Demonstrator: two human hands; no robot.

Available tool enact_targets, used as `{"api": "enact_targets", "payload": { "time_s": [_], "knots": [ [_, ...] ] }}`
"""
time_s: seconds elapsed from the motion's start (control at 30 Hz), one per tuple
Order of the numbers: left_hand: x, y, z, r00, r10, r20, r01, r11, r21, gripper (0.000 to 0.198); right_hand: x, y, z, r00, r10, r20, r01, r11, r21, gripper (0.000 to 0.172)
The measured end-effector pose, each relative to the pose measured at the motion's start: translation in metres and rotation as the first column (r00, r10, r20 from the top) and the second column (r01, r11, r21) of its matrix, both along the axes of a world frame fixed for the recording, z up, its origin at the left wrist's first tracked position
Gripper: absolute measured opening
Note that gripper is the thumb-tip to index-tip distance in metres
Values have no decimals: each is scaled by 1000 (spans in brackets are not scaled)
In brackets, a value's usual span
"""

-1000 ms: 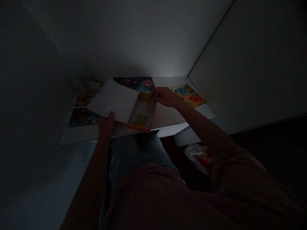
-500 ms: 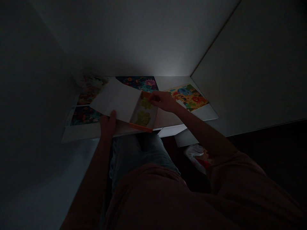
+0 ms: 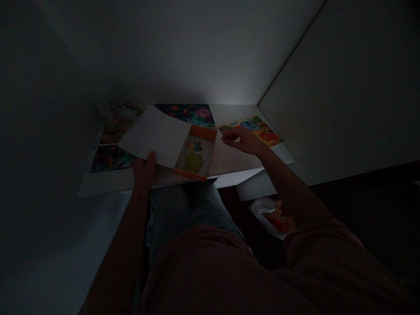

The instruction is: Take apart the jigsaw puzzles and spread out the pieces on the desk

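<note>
A shallow orange-edged box (image 3: 191, 175) sits at the table's front edge, its pale inside facing up. In it lie green jigsaw puzzle pieces (image 3: 193, 162) and, above them, a piece with a coloured picture (image 3: 194, 145). My left hand (image 3: 144, 170) grips the near edge of a white panel (image 3: 157, 135), thumb on top; the panel meets the box's left side. To the right of the box, my right hand (image 3: 241, 139) is held over the table with thumb and fingertips pinched together. Whatever may be between those fingertips is too dark to make out.
On the white table (image 3: 236, 162) lie a yellow animal picture (image 3: 267, 133) at right, a dark blue picture (image 3: 187, 111) behind, and another picture (image 3: 110, 158) at left. Clear plastic wrapping (image 3: 114, 109) is at the back left. A plastic bag (image 3: 267, 214) rests below.
My right hand has moved from above the box to its right. A piece with a coloured picture now shows where green lay at the box's far end. My left hand keeps its grip.
</note>
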State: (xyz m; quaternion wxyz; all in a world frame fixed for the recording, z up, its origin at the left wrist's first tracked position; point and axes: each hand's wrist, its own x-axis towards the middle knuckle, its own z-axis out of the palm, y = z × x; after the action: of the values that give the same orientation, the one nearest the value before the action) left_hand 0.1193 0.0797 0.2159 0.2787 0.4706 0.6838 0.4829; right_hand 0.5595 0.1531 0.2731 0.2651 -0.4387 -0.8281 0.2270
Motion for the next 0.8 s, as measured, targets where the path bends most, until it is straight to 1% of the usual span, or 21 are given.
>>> {"api": "enact_targets", "payload": {
  "time_s": [0.03, 0.07, 0.13, 0.2, 0.27, 0.33, 0.4, 0.5, 0.53, 0.63, 0.73, 0.8],
  "knots": [
    [1, 0, 1, 1000, 8, -2, -8, 1000, -9, 28, 17, 3, -6, 994, -111, 18, 111, 994, -1, 51],
    [1, 0, 2, 1000, 12, -5, -12, 1000, -21, 29, 32, 7, -12, 975, -218, 40, 218, 976, 6, 54],
    [1, 1, 3, 1000, 11, -13, -11, 999, -46, 29, 50, 14, -26, 920, -378, 102, 376, 926, 30, 53],
    [1, 1, 4, 1000, -2, -21, 1, 999, -53, 28, 51, 22, -39, 870, -464, 167, 461, 886, 57, 43],
    [0, 0, 4, 1000, -8, -29, 6, 999, -48, 27, 39, 30, -49, 835, -498, 233, 495, 866, 75, 35],
    [-1, 0, 4, 999, -9, -39, 7, 999, -50, 28, 21, 40, -55, 811, -504, 295, 504, 860, 84, 33],
    [-2, -1, 4, 999, -8, -51, 6, 998, -55, 29, 8, 51, -55, 799, -498, 338, 498, 862, 92, 30],
    [-2, -1, 3, 998, -10, -64, 6, 999, -53, 28, 2, 65, -51, 788, -481, 384, 482, 870, 103, 25],
    [-2, -1, 2, 998, -11, -67, 7, 999, -54, 29, 2, 68, -50, 781, -476, 404, 476, 873, 108, 26],
    [-3, 1, -1, 997, -9, -72, 4, 998, -65, 32, 2, 72, -46, 753, -446, 484, 432, 889, 148, 40],
    [-5, 2, -4, 997, -9, -74, 5, 998, -66, 35, -4, 70, -42, 723, -387, 572, 325, 921, 213, 57],
    [-6, 2, -4, 997, -11, -76, 6, 998, -61, 37, -9, 69, -37, 701, -353, 620, 264, 936, 233, 59]
  ]
}}
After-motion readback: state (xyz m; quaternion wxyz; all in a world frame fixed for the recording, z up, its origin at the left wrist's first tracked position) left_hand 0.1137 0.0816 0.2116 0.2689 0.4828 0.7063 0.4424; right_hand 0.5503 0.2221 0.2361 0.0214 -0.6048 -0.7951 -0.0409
